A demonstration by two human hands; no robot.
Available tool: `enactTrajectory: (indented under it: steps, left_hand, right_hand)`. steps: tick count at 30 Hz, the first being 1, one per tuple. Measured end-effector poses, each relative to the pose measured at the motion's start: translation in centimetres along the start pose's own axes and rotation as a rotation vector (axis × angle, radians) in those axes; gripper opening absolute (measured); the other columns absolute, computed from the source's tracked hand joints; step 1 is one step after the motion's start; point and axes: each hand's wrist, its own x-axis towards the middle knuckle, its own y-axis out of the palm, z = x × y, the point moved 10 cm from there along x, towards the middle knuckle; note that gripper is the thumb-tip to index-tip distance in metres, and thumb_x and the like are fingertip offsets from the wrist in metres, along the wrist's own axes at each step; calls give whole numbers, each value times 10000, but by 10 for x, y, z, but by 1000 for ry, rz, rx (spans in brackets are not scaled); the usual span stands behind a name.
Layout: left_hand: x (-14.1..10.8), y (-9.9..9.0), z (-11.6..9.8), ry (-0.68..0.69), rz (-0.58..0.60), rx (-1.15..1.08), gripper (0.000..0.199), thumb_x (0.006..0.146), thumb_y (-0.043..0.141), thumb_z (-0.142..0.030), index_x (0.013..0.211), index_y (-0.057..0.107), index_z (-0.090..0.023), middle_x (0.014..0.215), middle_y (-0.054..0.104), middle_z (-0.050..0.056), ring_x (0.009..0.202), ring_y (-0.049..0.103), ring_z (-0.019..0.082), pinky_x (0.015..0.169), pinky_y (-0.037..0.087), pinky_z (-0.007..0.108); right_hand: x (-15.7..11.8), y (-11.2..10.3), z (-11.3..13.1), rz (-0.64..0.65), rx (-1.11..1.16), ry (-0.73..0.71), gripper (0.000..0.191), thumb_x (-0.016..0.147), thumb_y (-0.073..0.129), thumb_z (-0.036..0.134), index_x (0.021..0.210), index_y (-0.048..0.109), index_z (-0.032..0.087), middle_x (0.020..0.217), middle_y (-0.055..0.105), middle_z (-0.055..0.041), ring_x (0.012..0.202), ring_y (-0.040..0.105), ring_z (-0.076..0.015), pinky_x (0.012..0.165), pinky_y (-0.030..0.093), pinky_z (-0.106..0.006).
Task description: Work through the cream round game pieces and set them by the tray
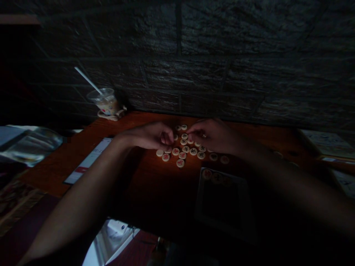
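Round wooden Chinese chess pieces [193, 151], marked with red or black characters, lie in a loose cluster on the brown wooden table [155, 184]. At the cluster's left side is my left hand [155, 135], its fingers curled inward and the tips against the pieces. What they pinch, if anything, is hidden. My right hand [212, 136] reaches in from the other side, thumb and forefinger apart, tips close to the upper pieces. Its palm and forearm cover some pieces. Below the cluster, a few more pieces sit along the upper edge of a dark, pale-rimmed tray [198, 195].
A plastic cup [107, 101] with a straw stands at the back left by a dark stone-block wall [202, 55]. A phone-like flat panel [85, 162] lies near the left table edge. Below the table's front edge is a white box [111, 242]. Dim light hides much.
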Motion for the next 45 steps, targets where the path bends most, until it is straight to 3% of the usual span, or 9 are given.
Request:
enactTrajectory:
  steps: [3,8,16,22,25,28,32,36,45]
  left_hand:
    - [-7,11,6,-77,122,-59,333,729,849,-291,1020,734,-176,913,782,33,837,707,164,711,502,218]
    - [-4,21,4,-92,177,-144,277,800,773,-296,1036,719,-162,926,798,63,832,731,174,716,527,245]
    - [1,27,-6,-26,159,-66,246,834,752,-385,893,690,-154,803,715,30,736,643,152,652,482,239]
    - [7,6,-12,-14,-87,58,236,785,779,-352,865,670,-158,804,692,14,731,620,146,649,443,238]
    - [4,9,-14,-13,-20,-16,267,785,798,-391,837,671,-162,823,711,18,748,635,148,661,455,237]
    - [-5,12,-7,-52,110,-119,248,816,774,-395,884,689,-172,841,732,24,756,662,149,664,472,232]
    - [-17,1,16,-148,118,-38,370,684,878,-332,953,668,-191,908,725,12,816,657,155,699,484,224]
    - [-22,10,32,-232,195,-38,459,662,879,-323,1053,680,-190,939,744,27,850,667,172,706,486,228]
    - [-14,6,27,-221,126,7,277,685,847,-362,815,669,-195,762,668,-23,729,610,160,633,432,235]
  right_hand:
    - [0,-2,0,-9,-2,-3,220,978,623,278,998,820,180,877,803,-35,721,678,-146,675,430,-286]
    - [-1,-6,0,-19,-6,-15,225,980,612,270,1006,819,188,892,804,-28,733,676,-144,684,432,-287]
    - [1,-8,4,-9,-6,-2,204,976,626,228,1008,821,178,901,812,-28,753,687,-145,698,430,-280]
    - [0,-9,5,-16,-1,-51,213,980,618,207,1043,819,177,902,812,-26,740,686,-140,699,429,-278]
    - [0,-10,5,-16,-5,-48,218,980,616,200,1049,822,176,948,818,-41,801,708,-153,734,446,-283]
    - [0,-11,5,-17,-19,-36,214,985,622,214,1047,824,184,974,823,-42,825,722,-160,746,462,-284]
    - [-1,-13,3,-24,8,-14,205,978,639,207,1054,828,186,965,828,-41,811,731,-163,724,472,-283]
    - [0,-12,4,-11,9,-10,204,980,634,203,1044,826,175,953,825,-40,805,728,-158,713,471,-278]
    - [-1,-9,2,3,-22,-7,201,980,630,199,1050,818,187,958,823,-29,801,715,-155,710,462,-281]
